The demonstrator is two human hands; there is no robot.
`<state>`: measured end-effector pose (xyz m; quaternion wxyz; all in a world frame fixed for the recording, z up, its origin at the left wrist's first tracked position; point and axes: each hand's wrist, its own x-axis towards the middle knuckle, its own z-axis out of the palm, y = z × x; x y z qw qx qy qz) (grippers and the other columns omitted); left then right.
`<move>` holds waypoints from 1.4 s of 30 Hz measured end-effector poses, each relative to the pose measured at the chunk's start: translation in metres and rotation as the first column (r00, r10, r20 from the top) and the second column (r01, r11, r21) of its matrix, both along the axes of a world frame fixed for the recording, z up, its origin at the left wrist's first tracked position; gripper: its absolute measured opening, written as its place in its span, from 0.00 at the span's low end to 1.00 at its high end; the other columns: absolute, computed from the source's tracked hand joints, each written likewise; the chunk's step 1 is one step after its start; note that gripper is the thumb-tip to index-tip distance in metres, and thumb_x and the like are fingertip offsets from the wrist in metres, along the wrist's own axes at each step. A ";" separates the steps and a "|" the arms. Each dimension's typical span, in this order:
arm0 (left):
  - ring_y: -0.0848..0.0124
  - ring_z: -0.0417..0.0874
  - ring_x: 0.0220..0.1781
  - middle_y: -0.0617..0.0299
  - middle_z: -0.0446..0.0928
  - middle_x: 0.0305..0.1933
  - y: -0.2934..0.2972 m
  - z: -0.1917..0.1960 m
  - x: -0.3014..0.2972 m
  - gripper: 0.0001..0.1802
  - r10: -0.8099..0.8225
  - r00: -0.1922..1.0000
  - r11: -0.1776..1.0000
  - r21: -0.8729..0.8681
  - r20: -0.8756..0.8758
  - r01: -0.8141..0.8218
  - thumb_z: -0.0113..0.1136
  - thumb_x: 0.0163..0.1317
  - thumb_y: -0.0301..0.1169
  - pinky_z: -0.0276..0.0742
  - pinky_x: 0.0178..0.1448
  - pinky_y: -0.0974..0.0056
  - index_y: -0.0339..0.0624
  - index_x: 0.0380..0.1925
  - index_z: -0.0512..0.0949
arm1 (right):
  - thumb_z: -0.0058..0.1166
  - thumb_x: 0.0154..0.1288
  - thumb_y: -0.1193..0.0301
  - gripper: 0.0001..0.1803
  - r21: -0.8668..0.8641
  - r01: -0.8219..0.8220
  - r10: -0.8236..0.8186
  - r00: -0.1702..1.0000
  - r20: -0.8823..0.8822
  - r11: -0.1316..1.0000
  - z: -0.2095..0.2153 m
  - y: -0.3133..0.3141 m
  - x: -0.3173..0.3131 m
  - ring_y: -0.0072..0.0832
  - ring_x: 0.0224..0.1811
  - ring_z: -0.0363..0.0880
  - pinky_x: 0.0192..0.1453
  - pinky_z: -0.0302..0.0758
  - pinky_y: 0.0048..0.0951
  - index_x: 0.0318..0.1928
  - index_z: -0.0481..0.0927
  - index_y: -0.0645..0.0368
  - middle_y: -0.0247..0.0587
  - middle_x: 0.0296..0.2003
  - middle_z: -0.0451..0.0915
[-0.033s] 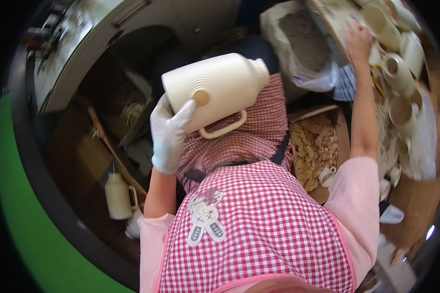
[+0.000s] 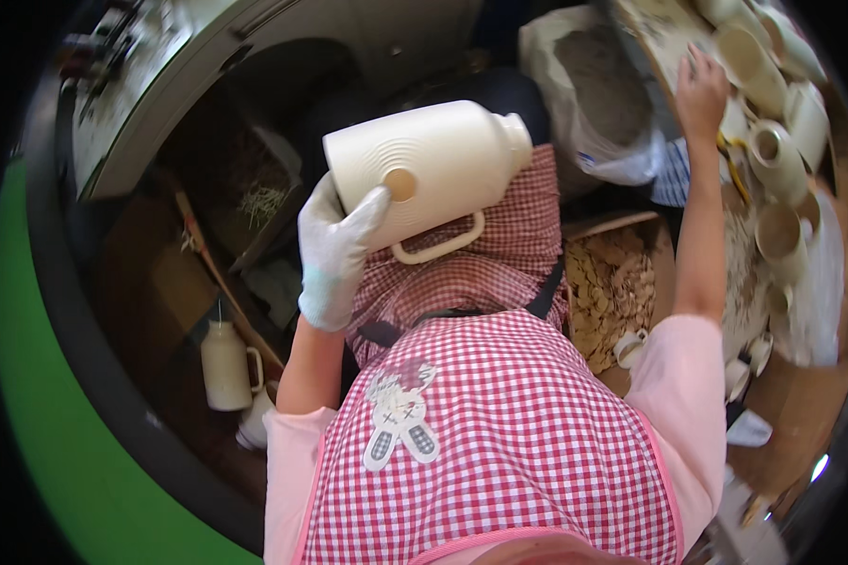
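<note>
My left hand (image 2: 334, 250), in a white glove, grips the base end of a cream jug (image 2: 433, 146) held on its side above my lap. Its neck points to the right and its loop handle faces me. A round tan disc (image 2: 401, 185) shows on the ringed side, with my left thumb touching its edge. My bare right hand (image 2: 702, 99) is at the board on the far right, fingers bent together. Something small and greyish shows at its fingertips, too small to name. Cream jugs stand and lie close beside that hand.
Several cream jugs (image 2: 777, 160) crowd the right-hand board. A thin yellow-and-dark tool (image 2: 736, 174) lies among them. A plastic bag (image 2: 622, 160) of grey material stands ahead, near a box (image 2: 664, 264) of tan discs. Another jug (image 2: 226, 367) and a wooden stick (image 2: 207, 254) are at left.
The whole view has shifted slightly. My right hand has turned a little, and its fingertips show more. The jug stays in my left hand.
</note>
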<state>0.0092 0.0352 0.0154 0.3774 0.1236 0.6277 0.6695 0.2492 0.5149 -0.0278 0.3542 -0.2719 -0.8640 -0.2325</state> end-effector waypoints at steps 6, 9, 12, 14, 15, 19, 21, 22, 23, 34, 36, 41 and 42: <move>0.68 0.84 0.56 0.51 0.84 0.55 -0.003 0.007 -0.010 0.27 0.040 0.985 0.987 0.146 0.171 -0.065 0.70 0.68 0.32 0.79 0.64 0.62 0.28 0.61 0.75 | 0.37 0.84 0.44 0.36 -0.553 -0.572 -0.286 0.805 -0.519 -0.606 -0.006 -0.221 -0.087 0.37 0.70 0.75 0.76 0.69 0.41 0.72 0.71 0.62 0.49 0.68 0.75; 0.69 0.84 0.56 0.55 0.84 0.54 -0.008 -0.001 -0.012 0.27 0.070 0.990 0.996 0.047 0.125 -0.077 0.72 0.67 0.37 0.78 0.65 0.62 0.32 0.60 0.77 | 0.37 0.83 0.42 0.38 -0.431 -0.717 -0.376 0.671 -0.639 -0.548 0.000 -0.242 -0.117 0.36 0.71 0.73 0.76 0.68 0.40 0.72 0.70 0.63 0.50 0.69 0.74; 0.70 0.85 0.55 0.57 0.84 0.52 -0.012 -0.006 -0.010 0.26 0.110 0.994 0.992 0.062 0.012 -0.111 0.74 0.66 0.37 0.80 0.64 0.62 0.34 0.59 0.78 | 0.41 0.82 0.42 0.38 -0.493 -0.780 -0.254 0.603 -0.756 -0.385 0.016 -0.254 -0.138 0.36 0.69 0.75 0.74 0.70 0.38 0.70 0.71 0.64 0.49 0.67 0.76; 0.72 0.84 0.52 0.59 0.84 0.51 -0.012 -0.006 -0.012 0.23 0.174 0.982 0.977 0.115 0.069 -0.181 0.71 0.69 0.36 0.77 0.60 0.66 0.34 0.58 0.78 | 0.48 0.79 0.42 0.38 -0.469 -0.820 -0.138 0.533 -0.835 -0.328 0.030 -0.265 -0.150 0.34 0.65 0.77 0.71 0.73 0.36 0.68 0.72 0.64 0.47 0.64 0.78; 0.73 0.84 0.51 0.59 0.84 0.51 -0.014 -0.005 -0.015 0.23 0.186 0.981 0.976 0.106 0.050 -0.191 0.71 0.69 0.36 0.78 0.60 0.66 0.34 0.58 0.78 | 0.53 0.77 0.43 0.38 -0.506 -0.837 0.021 0.513 -0.858 -0.210 0.036 -0.270 -0.158 0.32 0.64 0.78 0.68 0.75 0.34 0.67 0.72 0.65 0.48 0.62 0.78; 0.74 0.83 0.49 0.60 0.84 0.51 -0.030 -0.001 -0.046 0.23 0.180 0.974 0.980 0.116 -0.140 -0.165 0.68 0.70 0.36 0.79 0.58 0.66 0.31 0.58 0.77 | 0.48 0.81 0.47 0.33 -0.670 -0.682 -0.091 0.717 -0.691 -0.293 0.067 -0.263 -0.200 0.24 0.57 0.81 0.63 0.75 0.29 0.65 0.76 0.65 0.39 0.56 0.82; 0.74 0.83 0.49 0.62 0.83 0.48 -0.064 0.001 -0.071 0.20 0.258 0.896 0.966 0.091 -0.362 -0.242 0.69 0.69 0.31 0.79 0.56 0.67 0.32 0.56 0.78 | 0.49 0.80 0.47 0.30 -0.586 -0.661 -0.066 0.688 -0.723 -0.469 0.085 -0.249 -0.222 0.22 0.52 0.83 0.58 0.78 0.26 0.62 0.79 0.63 0.38 0.52 0.85; 0.75 0.83 0.50 0.63 0.82 0.46 -0.081 0.001 -0.084 0.19 0.379 0.804 0.924 0.150 -0.457 -0.351 0.70 0.66 0.26 0.79 0.55 0.68 0.33 0.55 0.78 | 0.50 0.80 0.47 0.30 -0.548 -0.628 -0.105 0.705 -0.701 -0.553 0.097 -0.244 -0.232 0.21 0.50 0.84 0.56 0.79 0.25 0.61 0.80 0.62 0.38 0.51 0.85; 0.75 0.81 0.51 0.62 0.79 0.47 -0.093 -0.001 -0.097 0.21 0.418 0.756 0.908 0.210 -0.503 -0.362 0.68 0.65 0.23 0.79 0.54 0.68 0.35 0.58 0.77 | 0.50 0.80 0.47 0.30 -0.480 -0.606 -0.115 0.687 -0.717 -0.634 0.106 -0.246 -0.246 0.21 0.50 0.84 0.56 0.79 0.24 0.60 0.81 0.62 0.38 0.50 0.86; 0.60 0.76 0.70 0.49 0.72 0.71 -0.173 0.104 -0.285 0.31 0.482 0.140 0.693 0.278 -0.865 -0.665 0.51 0.79 0.44 0.79 0.70 0.56 0.29 0.70 0.69 | 0.52 0.82 0.61 0.20 -0.680 -0.703 0.055 0.686 -0.726 -0.208 0.086 -0.260 -0.273 0.25 0.53 0.84 0.60 0.78 0.26 0.61 0.79 0.63 0.40 0.52 0.84; 0.63 0.87 0.54 0.46 0.81 0.60 -0.156 0.153 -0.368 0.32 0.514 0.247 0.793 0.346 -0.821 -0.502 0.58 0.75 0.48 0.87 0.56 0.62 0.26 0.61 0.76 | 0.52 0.82 0.65 0.14 -0.772 -0.599 0.005 0.789 -0.614 -0.214 0.042 -0.249 -0.249 0.22 0.46 0.85 0.54 0.80 0.24 0.55 0.82 0.63 0.37 0.45 0.86; 0.63 0.91 0.40 0.49 0.86 0.46 -0.101 0.200 -0.540 0.31 0.195 0.316 0.793 -0.040 -0.929 -0.608 0.59 0.72 0.47 0.88 0.45 0.63 0.25 0.56 0.79 | 0.52 0.81 0.68 0.12 -0.848 -0.526 0.039 0.848 -0.529 -0.068 -0.035 -0.249 -0.194 0.22 0.43 0.84 0.52 0.81 0.24 0.54 0.82 0.63 0.38 0.42 0.87; 0.63 0.91 0.39 0.49 0.86 0.45 -0.092 0.194 -0.558 0.30 0.231 0.345 0.796 -0.027 -0.910 -0.605 0.60 0.72 0.47 0.88 0.44 0.63 0.25 0.56 0.80 | 0.52 0.81 0.68 0.12 -0.859 -0.507 0.007 0.861 -0.509 -0.071 -0.041 -0.250 -0.188 0.22 0.43 0.84 0.52 0.81 0.25 0.54 0.82 0.63 0.38 0.42 0.87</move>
